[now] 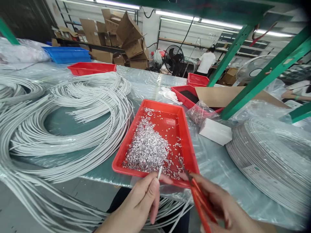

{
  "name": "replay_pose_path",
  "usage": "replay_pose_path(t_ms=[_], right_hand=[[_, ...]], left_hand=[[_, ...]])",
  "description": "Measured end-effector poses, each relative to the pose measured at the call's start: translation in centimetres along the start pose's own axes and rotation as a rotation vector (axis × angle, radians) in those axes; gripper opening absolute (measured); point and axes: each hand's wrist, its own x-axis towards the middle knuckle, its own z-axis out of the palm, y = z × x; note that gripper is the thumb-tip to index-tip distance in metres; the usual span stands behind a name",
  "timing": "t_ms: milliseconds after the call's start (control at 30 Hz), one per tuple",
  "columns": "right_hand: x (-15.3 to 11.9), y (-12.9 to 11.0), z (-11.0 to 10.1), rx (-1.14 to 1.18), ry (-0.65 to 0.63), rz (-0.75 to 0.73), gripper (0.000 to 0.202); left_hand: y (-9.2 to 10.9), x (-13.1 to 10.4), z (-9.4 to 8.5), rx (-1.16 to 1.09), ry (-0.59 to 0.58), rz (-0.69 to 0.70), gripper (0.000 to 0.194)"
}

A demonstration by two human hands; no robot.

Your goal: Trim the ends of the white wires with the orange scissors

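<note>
My left hand (143,199) pinches a white cable (159,173) near its end, which points up over the near rim of a red tray (190,145). A heap of small silvery metal pieces (148,145) fills the tray's left and middle part, with loose ones scattered to the right. My right hand (216,200) is wrapped round red-handled pliers (200,202). Their dark tip reaches over the tray's near right corner, among the scattered pieces. The cable end and the plier tip are apart.
Large coils of white cable (73,145) cover the table's left side. A wrapped cable coil (262,161) and a white box (215,131) lie at the right. Green posts (264,74) rise beyond. A person (205,61) stands in the background near a fan (174,58).
</note>
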Motion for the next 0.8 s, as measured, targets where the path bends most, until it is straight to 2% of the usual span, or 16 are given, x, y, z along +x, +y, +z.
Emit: replay_pose_path(t_ms=[100, 167, 367, 567, 800], right_hand=[[0.0, -0.4, 0.2, -0.02, -0.089, 0.026, 0.054], [0.3, -0.7, 0.4, -0.025, -0.128, 0.02, 0.052], [0.4, -1.0, 0.7, -0.009, -0.079, 0.001, 0.047], [0.1, -1.1, 0.3, -0.049, -0.131, 0.004, 0.046], [-0.2, -0.6, -0.2, -0.119, -0.192, 0.054, 0.058]], left_hand=[[0.2, 0.3, -0.1, 0.096, -0.066, -0.02, 0.038], [-0.1, 0.4, -0.1, 0.129, -0.063, -0.009, 0.036], [-0.5, 0.4, -0.1, 0.201, -0.015, 0.042, 0.031], [-0.2, 0.8, -0.4, 0.3, -0.004, 0.165, 0.026], [0.2, 1.1, -0.2, 0.394, 0.005, 0.31, 0.028]])
